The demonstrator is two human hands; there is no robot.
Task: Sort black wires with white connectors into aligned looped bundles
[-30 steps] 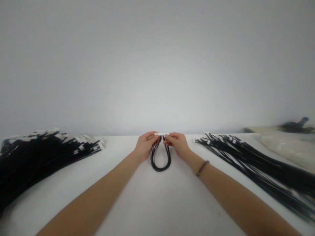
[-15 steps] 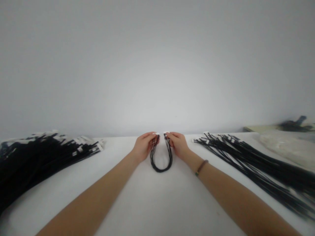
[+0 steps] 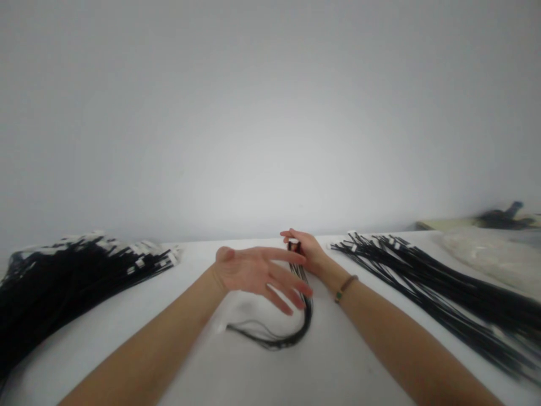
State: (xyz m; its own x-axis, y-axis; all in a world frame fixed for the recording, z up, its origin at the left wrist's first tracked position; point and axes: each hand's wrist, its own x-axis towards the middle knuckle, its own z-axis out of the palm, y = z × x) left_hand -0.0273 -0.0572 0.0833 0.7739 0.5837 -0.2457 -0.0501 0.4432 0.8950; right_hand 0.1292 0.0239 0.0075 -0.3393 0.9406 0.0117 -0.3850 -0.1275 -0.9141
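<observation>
Though gripping the black wires (image 3: 307, 317) by both ends half a second ago, now, from the head view, grasping only one end, with the right hand (image 3: 307, 252). Released by the left hand (image 3: 262, 274), spread wide in front. Trailing loose over the white table (image 3: 253, 378), with ends no longer together.

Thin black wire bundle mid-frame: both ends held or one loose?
One loose. Black wire bundle: upper end in right hand, lower end curving left, unheld.
</observation>
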